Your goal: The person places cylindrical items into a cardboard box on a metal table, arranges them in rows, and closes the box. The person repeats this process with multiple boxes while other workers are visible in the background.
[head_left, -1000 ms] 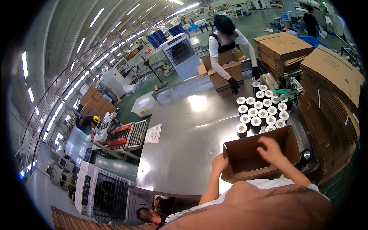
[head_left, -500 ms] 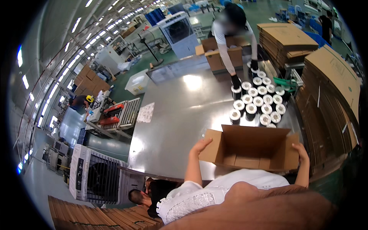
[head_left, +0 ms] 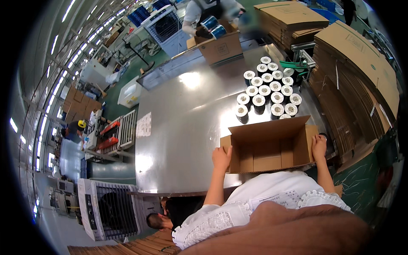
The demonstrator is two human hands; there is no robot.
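Note:
An open cardboard box [head_left: 267, 159] rests at the near edge of the metal table, its mouth facing me and no goods showing inside. My left hand [head_left: 222, 158] is closed on its left side, thumb near the upper edge. On the opposite side, my right hand [head_left: 318, 148] grips the right wall, with the fingers partly hidden. Just beyond the box stand several spools [head_left: 264, 90] with white round ends and dark bodies, upright in a tight group.
Across the metal table [head_left: 182, 127], a co-worker [head_left: 199, 12] holds two blue spools over another open carton [head_left: 221, 49]. Stacks of flattened cartons [head_left: 352, 63] line the right side. A green-handled tape tool [head_left: 295, 64] sits by the spools. A roller conveyor [head_left: 124, 132] stands left.
My hands have closed in on the box's sides, and its side flaps stand straighter. The co-worker has lifted two spools from the group to the far carton. My view has shifted.

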